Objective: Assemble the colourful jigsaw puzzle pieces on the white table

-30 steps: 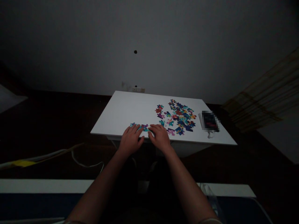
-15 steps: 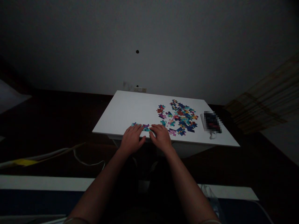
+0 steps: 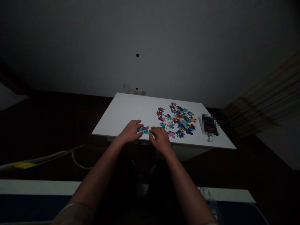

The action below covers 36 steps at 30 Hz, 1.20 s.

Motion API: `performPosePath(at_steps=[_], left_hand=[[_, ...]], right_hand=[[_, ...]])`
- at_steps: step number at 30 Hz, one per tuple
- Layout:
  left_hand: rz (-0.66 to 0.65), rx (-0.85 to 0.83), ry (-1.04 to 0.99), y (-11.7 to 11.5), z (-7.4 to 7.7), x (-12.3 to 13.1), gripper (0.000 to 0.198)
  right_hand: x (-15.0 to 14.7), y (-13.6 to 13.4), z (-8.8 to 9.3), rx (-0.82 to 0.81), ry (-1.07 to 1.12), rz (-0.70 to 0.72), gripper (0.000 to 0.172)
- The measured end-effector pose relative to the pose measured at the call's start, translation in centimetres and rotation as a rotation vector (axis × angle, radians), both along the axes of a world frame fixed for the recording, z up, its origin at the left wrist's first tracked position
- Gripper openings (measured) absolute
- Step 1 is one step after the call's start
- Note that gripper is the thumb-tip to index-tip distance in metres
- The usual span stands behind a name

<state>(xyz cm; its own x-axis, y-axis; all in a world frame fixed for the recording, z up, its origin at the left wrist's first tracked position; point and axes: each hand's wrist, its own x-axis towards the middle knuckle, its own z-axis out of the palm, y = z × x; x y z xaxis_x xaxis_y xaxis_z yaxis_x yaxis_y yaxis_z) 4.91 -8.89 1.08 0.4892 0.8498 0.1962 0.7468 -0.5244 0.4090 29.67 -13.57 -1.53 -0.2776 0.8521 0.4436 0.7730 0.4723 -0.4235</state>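
A short strip of joined jigsaw puzzle pieces (image 3: 144,129), teal and purple, lies flat near the front edge of the white table (image 3: 131,109). My left hand (image 3: 131,130) grips its left end, fingers on the far side and thumb on the near side. At the right end, my right hand (image 3: 161,138) holds the strip with bent fingers and thumb; the exact contact is hard to see in the dim light. Just beyond my right hand lie a teal piece (image 3: 162,125) and a pink-purple piece (image 3: 171,134).
Many loose puzzle pieces (image 3: 181,117) are spread over the table's right half. Farther right lies a blurred-out dark item (image 3: 210,125) with a pale edge and a small strap. A wall with a socket strip (image 3: 139,92) stands behind the table; a curtain (image 3: 250,109) hangs at the right.
My left hand has shifted left and turned, from lying over the strip to gripping its left end, so more of it shows. My right hand stays at the right end. The view has shifted slightly.
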Motion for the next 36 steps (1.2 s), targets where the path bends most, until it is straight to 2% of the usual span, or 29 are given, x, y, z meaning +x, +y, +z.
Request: performPosePath(at_steps=[3,9,13,20,28,36], left_hand=[[-0.025,-0.038,-0.011,0.7,-0.4,-0.1,0.040],[0.008,-0.043,-0.036,1.1,-1.1,0.0,0.038],[-0.014,-0.042,-0.056,1.2,-1.3,-0.1,0.036],[-0.055,-0.050,-0.061,0.9,-1.8,0.0,0.036],[-0.036,-0.053,0.044,0.2,-2.8,0.2,0.043],[-0.030,-0.085,0.023,0.4,-2.4,0.2,0.049]], right_hand=[[0.0,0.0,0.0,-0.011,-0.011,-0.010,0.025],[0.0,0.0,-0.1,-0.023,-0.025,-0.017,0.025],[-0.1,0.0,0.2,-0.036,-0.030,-0.020,0.026],[-0.4,-0.6,1.3,-0.062,-0.172,-0.032,0.037],[-0.8,-0.8,1.8,-0.097,-0.194,-0.077,0.035],[-0.8,-0.8,1.9,-0.077,-0.172,-0.076,0.032]])
